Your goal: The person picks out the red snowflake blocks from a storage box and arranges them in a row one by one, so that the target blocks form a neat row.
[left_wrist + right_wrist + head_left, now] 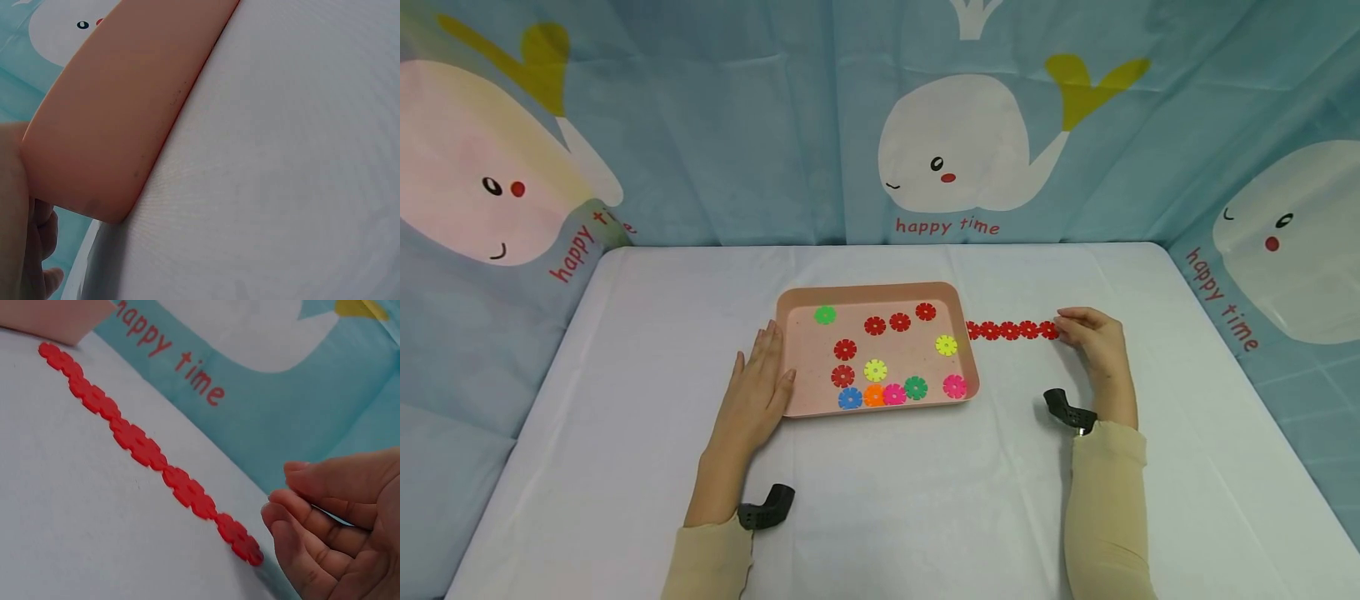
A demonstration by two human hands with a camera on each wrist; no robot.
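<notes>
A row of several red flower-shaped discs (1009, 331) lies joined end to end on the white cloth, right of the tray. My right hand (1095, 343) is by the chain's outer end; in the right wrist view the thumb and bent fingers (334, 515) stand apart from the last disc (239, 539), nothing between them. At the left side of the pink tray (805, 408), my left hand (752, 396) rests with fingers extended along its wall. The left wrist view shows that hand against the tray's outer wall (119, 106).
Inside the tray are loose discs: several red ones (846, 350), two yellow (876, 370), two pink (955, 387), two green (825, 315), one blue (850, 398) and one orange (874, 395). A blue curtain with whales (737, 150) borders the table behind and at the sides.
</notes>
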